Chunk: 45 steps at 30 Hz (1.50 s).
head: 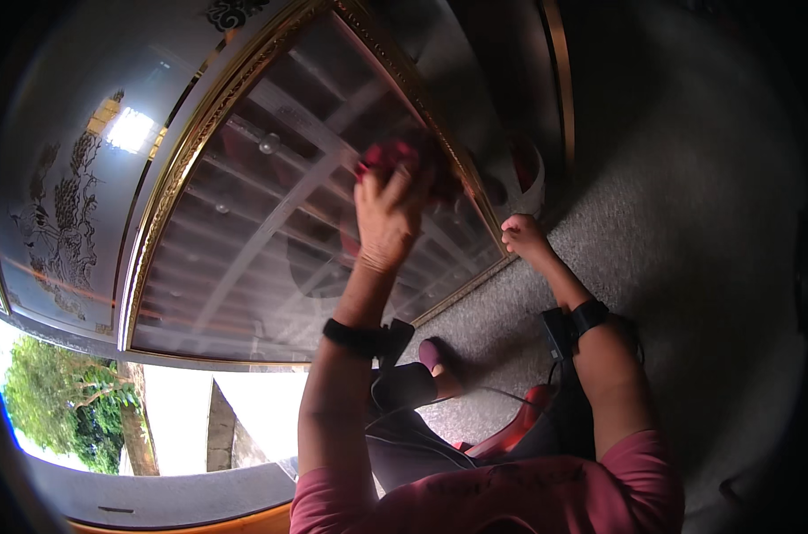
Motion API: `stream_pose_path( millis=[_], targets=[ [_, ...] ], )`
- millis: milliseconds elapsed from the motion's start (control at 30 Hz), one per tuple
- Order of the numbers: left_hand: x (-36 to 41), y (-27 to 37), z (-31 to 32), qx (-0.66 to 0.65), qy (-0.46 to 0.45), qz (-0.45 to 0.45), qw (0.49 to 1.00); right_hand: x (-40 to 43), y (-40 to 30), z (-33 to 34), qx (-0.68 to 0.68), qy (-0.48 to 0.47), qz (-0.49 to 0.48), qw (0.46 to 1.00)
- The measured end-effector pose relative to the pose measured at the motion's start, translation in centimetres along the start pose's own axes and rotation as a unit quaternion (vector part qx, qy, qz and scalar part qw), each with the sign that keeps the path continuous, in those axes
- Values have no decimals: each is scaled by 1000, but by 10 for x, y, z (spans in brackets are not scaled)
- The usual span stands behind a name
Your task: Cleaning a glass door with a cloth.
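Observation:
A large glass pane (264, 220) in an ornate gold-coloured frame (171, 183) stands tilted before me, its surface full of reflections. My left hand (389, 213) presses a dark red cloth (392, 157) against the upper right part of the glass; the cloth is blurred and partly hidden by my fingers. Beside the frame's lower right corner is my right hand (525, 235), its fingers curled, seemingly at the frame's edge. Whether it grips the frame cannot be told. Both forearms wear black straps with small devices.
A glossy panel with dark tree decoration (77, 220) stands at the left. Below it, an opening shows trees (63, 394) outside. Right of the frame is a pale round container (534, 183), partly in shadow, on a grey speckled floor (617, 253). A red object (511, 430) lies near my legs.

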State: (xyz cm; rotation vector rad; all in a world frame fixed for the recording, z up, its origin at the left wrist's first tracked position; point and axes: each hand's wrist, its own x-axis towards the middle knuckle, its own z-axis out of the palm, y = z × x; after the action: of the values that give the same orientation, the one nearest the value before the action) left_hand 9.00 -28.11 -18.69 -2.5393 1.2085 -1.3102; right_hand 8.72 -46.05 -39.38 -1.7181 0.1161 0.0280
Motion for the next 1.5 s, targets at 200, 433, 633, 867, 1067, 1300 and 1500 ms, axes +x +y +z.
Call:
stream_pose_path(
  millis=[200,433,633,867,1067,1300,1500],
  targets=[
    [93,-39,-42,108,247,-38,962,-2,14,5,-36,50,-31,998],
    [9,9,37,106,43,-3,993,0,1,-3,-76,-10,4,997],
    [-77,52,94,47,-264,106,958,7,14,-4,-69,42,-19,997],
    [-13,52,55,-170,-121,31,977,21,38,-9,-3,42,-56,997],
    [123,9,-30,-15,190,73,979,1,7,-8,-41,64,-67,995],
    [170,-1,-13,279,130,27,951,5,11,0,-14,94,-64,993],
    [62,45,56,132,-111,105,979,-4,2,-11,-36,81,-85,992]
  ],
)
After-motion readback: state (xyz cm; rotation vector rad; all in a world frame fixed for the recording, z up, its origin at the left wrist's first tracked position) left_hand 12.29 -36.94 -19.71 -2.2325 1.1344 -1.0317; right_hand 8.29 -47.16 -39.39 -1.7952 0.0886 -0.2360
